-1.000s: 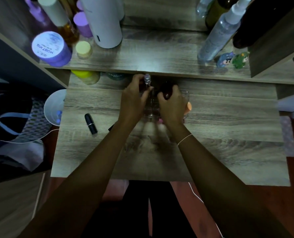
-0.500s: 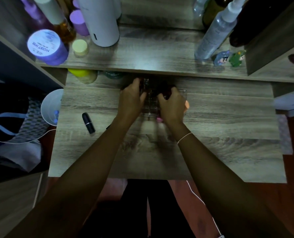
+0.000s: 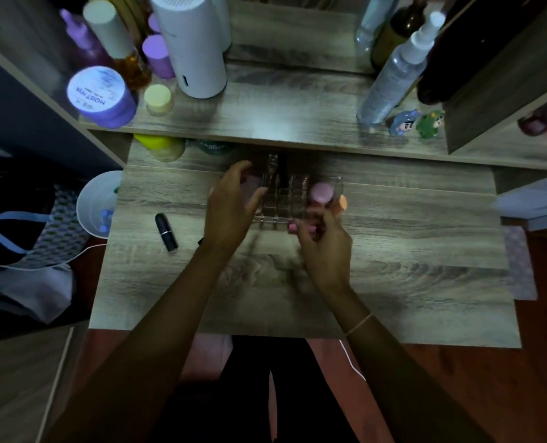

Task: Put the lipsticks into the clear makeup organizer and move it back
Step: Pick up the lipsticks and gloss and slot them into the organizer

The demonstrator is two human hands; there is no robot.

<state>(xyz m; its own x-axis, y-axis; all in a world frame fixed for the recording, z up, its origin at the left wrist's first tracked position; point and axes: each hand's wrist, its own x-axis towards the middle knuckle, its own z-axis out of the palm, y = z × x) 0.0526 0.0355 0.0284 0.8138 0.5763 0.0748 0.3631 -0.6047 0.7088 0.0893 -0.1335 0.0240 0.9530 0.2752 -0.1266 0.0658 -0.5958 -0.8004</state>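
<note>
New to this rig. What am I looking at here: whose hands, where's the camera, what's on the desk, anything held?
No machine here: a person works with two bare hands. The one picture comes from a wide-angle camera on their head, looking forward and down. On the wooden desk stands the clear organizer, with a pink-capped item in its right side. The left hand is open beside the organizer's left edge. The right hand holds a pink lipstick just in front of the organizer. A black lipstick lies loose on the desk to the left. The shelf above holds bottles and jars.
</note>
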